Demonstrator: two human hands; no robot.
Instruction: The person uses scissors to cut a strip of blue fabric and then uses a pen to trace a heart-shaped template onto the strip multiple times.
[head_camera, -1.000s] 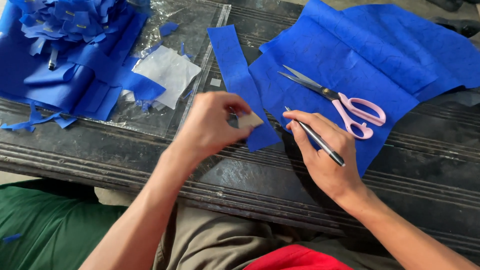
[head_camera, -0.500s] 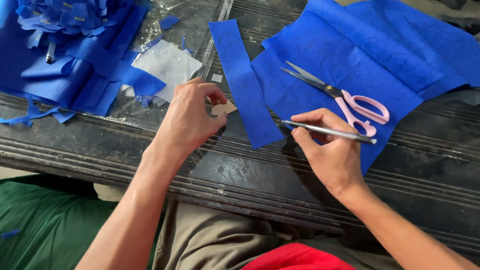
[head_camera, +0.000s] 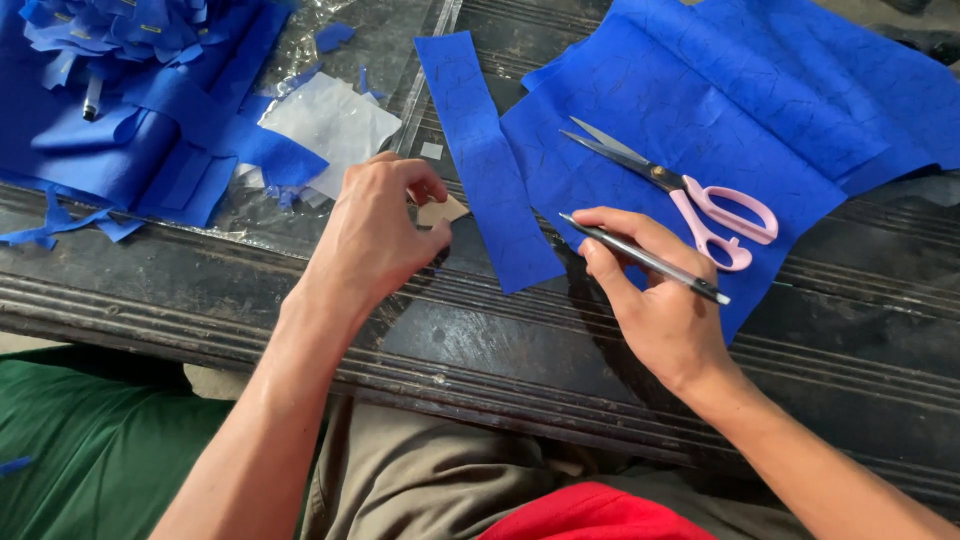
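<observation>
Left hand (head_camera: 375, 235) pinching small beige card template (head_camera: 443, 210); right hand (head_camera: 655, 300) closed round slim pen (head_camera: 645, 258). Narrow blue fabric strip (head_camera: 488, 165) already cut, lying mid-worktop; tracing not begun.

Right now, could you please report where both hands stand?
Left hand pinching small tan card piece. Right hand holding slim dark pen. Pink-handled scissors lying open on blue sheet.

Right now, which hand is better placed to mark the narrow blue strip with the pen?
Right. The right hand already holds the pen with its tip beside the blue strip. The left hand is busy pinching a small tan card piece.
</observation>
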